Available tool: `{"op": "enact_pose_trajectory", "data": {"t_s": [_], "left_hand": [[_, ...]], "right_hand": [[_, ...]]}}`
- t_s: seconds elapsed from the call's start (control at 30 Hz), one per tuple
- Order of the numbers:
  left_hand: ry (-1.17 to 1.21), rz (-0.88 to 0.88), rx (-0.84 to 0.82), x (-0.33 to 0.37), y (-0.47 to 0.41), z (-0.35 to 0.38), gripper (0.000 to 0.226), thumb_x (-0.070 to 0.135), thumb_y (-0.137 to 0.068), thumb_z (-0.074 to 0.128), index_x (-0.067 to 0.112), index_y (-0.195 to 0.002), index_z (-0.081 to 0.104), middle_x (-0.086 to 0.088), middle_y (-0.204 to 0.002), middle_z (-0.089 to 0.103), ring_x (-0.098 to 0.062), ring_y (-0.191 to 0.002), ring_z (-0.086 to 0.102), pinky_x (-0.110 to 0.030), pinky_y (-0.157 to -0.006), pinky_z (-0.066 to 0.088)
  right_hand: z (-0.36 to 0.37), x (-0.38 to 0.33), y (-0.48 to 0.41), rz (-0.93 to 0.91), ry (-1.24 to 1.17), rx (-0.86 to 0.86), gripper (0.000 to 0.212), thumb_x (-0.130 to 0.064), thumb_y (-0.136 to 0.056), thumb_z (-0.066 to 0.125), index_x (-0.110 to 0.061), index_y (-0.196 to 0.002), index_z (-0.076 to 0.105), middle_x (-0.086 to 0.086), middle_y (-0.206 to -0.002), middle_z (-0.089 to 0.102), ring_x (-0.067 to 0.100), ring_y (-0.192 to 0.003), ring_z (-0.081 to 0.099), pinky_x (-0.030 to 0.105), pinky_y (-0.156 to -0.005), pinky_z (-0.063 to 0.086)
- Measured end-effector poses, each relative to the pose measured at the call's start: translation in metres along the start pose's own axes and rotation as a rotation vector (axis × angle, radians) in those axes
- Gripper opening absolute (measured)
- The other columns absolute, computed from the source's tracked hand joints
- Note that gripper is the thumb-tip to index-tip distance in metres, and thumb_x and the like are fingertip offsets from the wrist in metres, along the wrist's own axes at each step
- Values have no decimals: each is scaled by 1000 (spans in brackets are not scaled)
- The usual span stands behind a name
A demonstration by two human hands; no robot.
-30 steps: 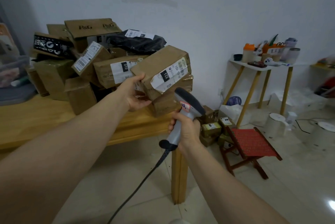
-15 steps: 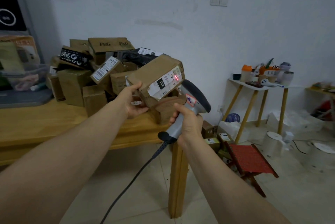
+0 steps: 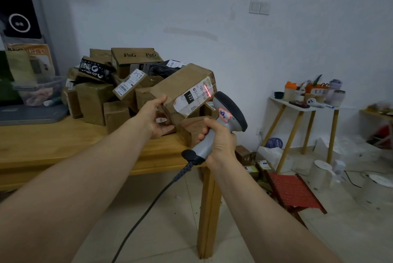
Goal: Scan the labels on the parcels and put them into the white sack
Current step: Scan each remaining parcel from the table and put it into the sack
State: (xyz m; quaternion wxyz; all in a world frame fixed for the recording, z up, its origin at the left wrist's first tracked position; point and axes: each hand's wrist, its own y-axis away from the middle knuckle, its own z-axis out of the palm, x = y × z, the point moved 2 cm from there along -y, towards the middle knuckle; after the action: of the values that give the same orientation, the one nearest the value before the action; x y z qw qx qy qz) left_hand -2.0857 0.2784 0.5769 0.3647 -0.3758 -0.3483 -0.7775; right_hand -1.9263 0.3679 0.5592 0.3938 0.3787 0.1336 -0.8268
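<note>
My left hand (image 3: 156,118) grips the near end of a brown cardboard parcel (image 3: 180,84), held up tilted above the table corner. Its white label (image 3: 195,98) marked 122 faces me, with a red scan line across the label's right end. My right hand (image 3: 219,141) grips the handle of a grey barcode scanner (image 3: 227,109), whose head points at that label from close by. Its dark cable (image 3: 148,207) hangs down to the floor. Behind stands a pile of parcels (image 3: 119,84) on the wooden table (image 3: 53,141). No white sack is in view.
A grey tray (image 3: 32,114) and a clear bin sit at the table's left. A red folding stool (image 3: 294,193), small boxes (image 3: 244,154) and white rolls (image 3: 321,174) stand on the tiled floor to the right. A white side table (image 3: 302,106) holds cups and bottles.
My left hand has lifted the parcel off the pile and turned its label toward the scanner. My right hand raised the scanner closer, and the red line now lies on the label.
</note>
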Motion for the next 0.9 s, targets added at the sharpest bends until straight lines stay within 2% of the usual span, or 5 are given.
{"op": "enact_pose_trajectory", "data": {"t_s": [0.23,0.33,0.5,0.67,0.9], "left_hand": [[23,-3,7,3,6,-4,44,36,-80,74,3,-103,55,-17,-110,59,-33,-99,61,-46,-66,54],[60,-2,2,4,10,-7,44,35,-80,74,4,-104,55,-17,-114,57,-33,-103,59,-47,-68,55],[151,57,40,12,16,-28,48,34,-80,74,9,-117,56,-17,-116,59,-32,-102,63,-49,-87,54],[234,134,144,12,34,-90,41,40,-81,69,10,-105,56,-14,-110,60,-25,-101,63,-39,-76,54],[377,193,486,-11,89,-237,38,37,-81,70,11,-105,57,-9,-97,62,-17,-78,59,-30,-97,48]], "right_hand": [[5,5,1,26,-8,-16,16,-4,-78,71,-7,-81,55,3,-50,57,15,-40,51,23,-44,46],[7,8,1,25,-18,-21,29,-4,-77,73,-5,-99,54,4,-53,58,15,-42,52,24,-44,47],[18,22,4,65,16,-105,37,-6,-77,73,-6,-109,52,5,-55,59,15,-42,53,23,-41,45],[36,65,15,232,197,-203,12,-3,-80,69,-7,-77,58,3,-51,58,13,-40,51,21,-41,44],[77,168,49,604,391,-376,20,-2,-86,61,-7,-69,52,4,-52,51,14,-39,46,20,-41,42]]}}
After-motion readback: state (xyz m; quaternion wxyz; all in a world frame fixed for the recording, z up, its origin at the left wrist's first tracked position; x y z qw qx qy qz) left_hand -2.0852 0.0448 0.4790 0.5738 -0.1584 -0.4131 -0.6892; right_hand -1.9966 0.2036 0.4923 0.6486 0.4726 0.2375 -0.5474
